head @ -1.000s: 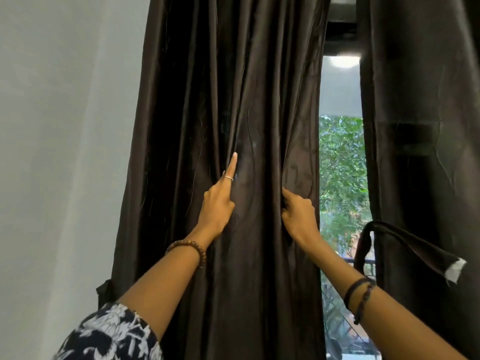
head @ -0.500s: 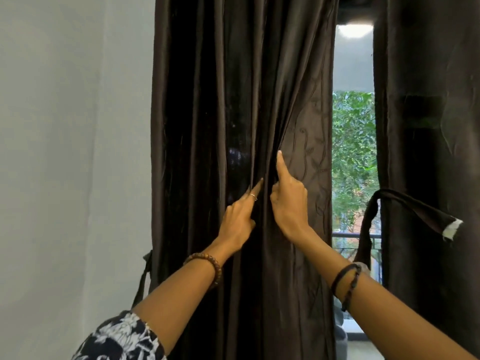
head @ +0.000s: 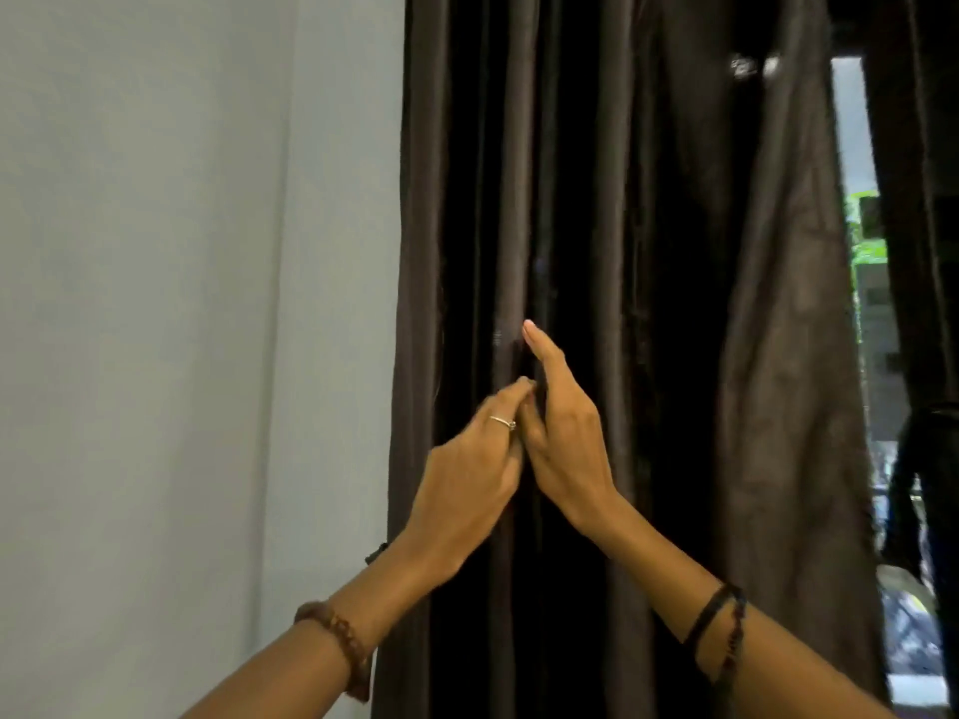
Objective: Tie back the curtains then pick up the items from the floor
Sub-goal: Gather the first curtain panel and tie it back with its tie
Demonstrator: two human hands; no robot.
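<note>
The dark brown left curtain [head: 597, 199] hangs in deep folds down the middle of the head view. My left hand [head: 467, 474], with a ring on one finger, has its fingers curled into a fold at about mid height. My right hand [head: 565, 443] lies right against it, index finger straight up along the fabric and the other fingers tucked into the same fold. The two hands touch. A strip of the right curtain [head: 921, 241] shows at the far right, with its dark tieback loop [head: 905, 459] hanging beside it. No floor is in view.
A plain pale wall [head: 181, 303] fills the left half. A narrow window gap [head: 866, 282] with greenery outside runs between the two curtains. A small dark end of a tie [head: 376, 552] sticks out at the left curtain's wall-side edge.
My right hand has gathered the curtain's folds leftward until it meets my left hand. The view has swung left, so the window gap now sits at the far right.
</note>
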